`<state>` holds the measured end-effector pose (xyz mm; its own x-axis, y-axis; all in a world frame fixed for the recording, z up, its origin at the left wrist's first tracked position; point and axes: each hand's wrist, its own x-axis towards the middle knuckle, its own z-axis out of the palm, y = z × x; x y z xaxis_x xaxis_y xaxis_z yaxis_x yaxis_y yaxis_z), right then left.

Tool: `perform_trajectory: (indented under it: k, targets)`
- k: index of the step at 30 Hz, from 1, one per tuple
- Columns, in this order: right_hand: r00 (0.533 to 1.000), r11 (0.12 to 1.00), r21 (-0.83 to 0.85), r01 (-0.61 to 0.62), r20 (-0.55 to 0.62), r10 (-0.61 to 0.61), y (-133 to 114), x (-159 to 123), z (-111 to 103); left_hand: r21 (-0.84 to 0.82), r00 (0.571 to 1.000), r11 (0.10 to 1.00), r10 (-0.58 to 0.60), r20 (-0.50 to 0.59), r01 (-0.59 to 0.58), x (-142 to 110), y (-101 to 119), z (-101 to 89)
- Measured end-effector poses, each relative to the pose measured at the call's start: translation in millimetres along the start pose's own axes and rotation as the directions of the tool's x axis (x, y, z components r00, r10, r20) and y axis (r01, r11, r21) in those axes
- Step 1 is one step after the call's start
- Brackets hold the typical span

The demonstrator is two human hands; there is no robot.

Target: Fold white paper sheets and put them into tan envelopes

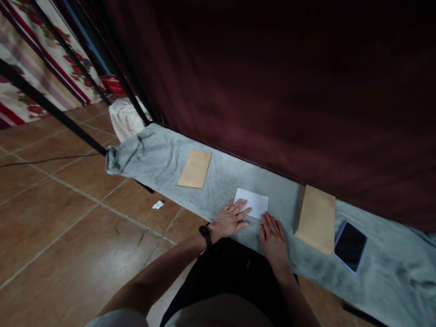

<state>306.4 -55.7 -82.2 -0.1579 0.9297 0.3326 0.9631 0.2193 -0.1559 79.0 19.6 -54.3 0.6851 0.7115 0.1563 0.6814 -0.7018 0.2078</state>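
A small white sheet of paper [254, 201] lies flat on the grey cloth [221, 177] in front of me. My left hand [230, 220], with a dark band on its wrist, rests with spread fingers over the paper's lower left part. At the paper's lower right corner, my right hand [274, 238] lies with its fingers stretched out and its fingertips touching the edge. Neither hand grasps anything. A flat brown envelope [195, 169] is farther left on the cloth. To the right of my right hand sits a thick stack of brown envelopes [316, 218].
A tablet or large phone [350, 245] with a dark screen lies right of the stack. Behind the cloth hangs a dark red curtain [259, 113]. Black poles [51, 106] stand at the left. A crumpled white scrap [158, 205] is on the tiled floor [78, 245].
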Motion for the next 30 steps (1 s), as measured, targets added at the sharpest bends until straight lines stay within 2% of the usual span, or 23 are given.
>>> perform_trajectory:
  k: [5, 9, 14, 17, 24, 30]
  targets:
    - [1.0, 1.0, 0.008, 0.022, -0.004, -0.022, 4.0, -2.2, 0.6, -0.004, 1.0, 1.0, -0.002, -0.011, 0.001, -5.5, -1.9, -4.2]
    - [1.0, 0.999, 0.034, 0.013, -0.013, -0.013, -3.6, 8.5, -0.9, -0.008, 1.0, 1.0, -0.01, -0.016, 0.01, -4.7, -0.4, -5.0]
    - [0.992, 0.994, 0.072, 0.078, 0.097, -0.085, -26.5, 30.5, 2.0, 0.005, 1.0, 1.0, -0.006, -0.005, 0.006, -4.4, -0.3, -4.1]
    - [0.99, 0.997, 0.037, 0.066, 0.121, -0.07, -31.8, 33.1, 6.1, 0.022, 1.0, 1.0, 0.004, -0.03, -0.003, -4.6, -1.4, -2.5]
    - [0.997, 0.998, -0.062, -0.025, 0.069, 0.029, -13.7, 18.6, 8.8, 0.074, 0.996, 0.997, 0.031, -0.08, -0.025, -2.1, -4.8, 1.2]
    - [0.996, 0.991, -0.112, -0.077, 0.028, 0.081, -2.9, 11.8, 6.6, 0.097, 0.991, 0.994, -0.03, -0.131, 0.043, -3.4, -7.4, 8.1]
